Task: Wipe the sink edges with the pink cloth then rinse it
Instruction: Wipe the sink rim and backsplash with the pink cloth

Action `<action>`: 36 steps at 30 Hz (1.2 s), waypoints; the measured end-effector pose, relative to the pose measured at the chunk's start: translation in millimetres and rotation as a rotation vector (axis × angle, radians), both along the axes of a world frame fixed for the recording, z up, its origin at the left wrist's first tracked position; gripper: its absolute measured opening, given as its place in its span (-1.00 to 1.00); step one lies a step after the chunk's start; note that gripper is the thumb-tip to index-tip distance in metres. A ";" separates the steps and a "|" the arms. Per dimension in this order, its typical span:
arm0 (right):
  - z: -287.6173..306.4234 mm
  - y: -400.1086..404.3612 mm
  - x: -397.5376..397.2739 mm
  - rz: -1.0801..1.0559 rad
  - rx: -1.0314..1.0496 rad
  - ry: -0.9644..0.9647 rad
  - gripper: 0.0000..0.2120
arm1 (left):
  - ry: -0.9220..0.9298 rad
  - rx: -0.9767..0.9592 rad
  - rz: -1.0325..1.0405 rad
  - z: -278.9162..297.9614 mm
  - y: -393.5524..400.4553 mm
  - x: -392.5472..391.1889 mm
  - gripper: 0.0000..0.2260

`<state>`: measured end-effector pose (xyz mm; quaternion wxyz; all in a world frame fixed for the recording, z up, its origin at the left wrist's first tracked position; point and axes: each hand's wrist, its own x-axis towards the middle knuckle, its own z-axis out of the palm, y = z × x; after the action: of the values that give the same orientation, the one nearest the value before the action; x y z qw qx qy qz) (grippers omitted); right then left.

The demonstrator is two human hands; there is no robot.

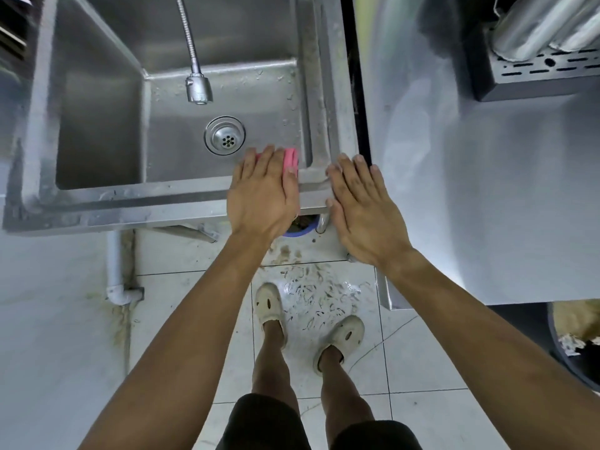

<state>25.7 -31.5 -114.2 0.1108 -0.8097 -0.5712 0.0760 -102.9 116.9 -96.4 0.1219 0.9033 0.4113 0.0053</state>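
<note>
A steel sink fills the upper left, with a drain in its basin and a flexible faucet hanging over it. My left hand lies flat, fingers straight, pressing the pink cloth onto the sink's front rim near its right corner; only a strip of cloth shows past the fingertips. My right hand rests flat and empty on the front right corner of the rim. The right rim looks dirty and wet.
A steel counter lies right of the sink, with a black slotted rack holding metal containers at its back. A dark bin stands at lower right. Below are wet, dirty floor tiles, a white pipe and my feet in slippers.
</note>
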 end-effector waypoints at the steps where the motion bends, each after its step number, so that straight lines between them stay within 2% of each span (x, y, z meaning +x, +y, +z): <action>1: 0.4 1.3 -1.3 -0.008 -0.004 -0.010 -0.42 | -0.008 0.023 -0.005 -0.9 -1.6 5.0 -0.44; 6: -2.0 5.5 -4.7 0.049 -0.046 -0.057 -0.40 | -0.080 0.137 -0.222 -10.2 -33.6 -39.8 -0.49; 9: -2.7 6.7 -4.8 0.042 -0.031 -0.068 -0.40 | -0.058 0.158 -0.329 -11.2 -17.9 -60.6 -0.49; 13: -3.6 9.1 -7.0 0.019 0.002 -0.070 -0.42 | -0.043 0.177 -0.190 -10.7 -11.1 -15.1 -0.48; 15: -4.5 7.2 -7.4 0.017 0.007 -0.072 -0.42 | -0.059 0.173 -0.188 -14.8 -22.1 -3.4 -0.49; 19: -1.9 7.6 -5.5 0.011 0.011 -0.062 -0.43 | -0.131 0.168 -0.308 -19.1 -11.9 -36.8 -0.50; 23: 5.1 15.5 -18.8 -0.049 0.026 -0.077 -0.43 | -0.077 0.234 -0.318 -20.2 36.4 -103.2 -0.49; 26: 11.5 34.4 -49.3 -0.058 0.044 0.004 -0.45 | -0.060 0.238 -0.215 -19.1 67.2 -145.6 -0.51; 30: -0.2 69.4 -96.4 -0.029 0.091 0.047 -0.48 | -0.109 0.195 0.084 -18.6 41.6 -102.5 -0.51; 33: -5.5 71.0 -98.3 -0.082 0.118 0.081 -0.49 | -0.137 0.141 -0.011 -18.9 11.1 -66.0 -0.49; 36: -3.8 67.3 -92.0 -0.041 0.101 0.089 -0.50 | -0.163 0.114 -0.130 -20.7 16.5 -75.7 -0.50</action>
<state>-66.4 35.9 -118.0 0.1783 -0.8104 -0.5523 0.0806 -178.6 133.4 -117.1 0.1035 0.9301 0.3396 0.0940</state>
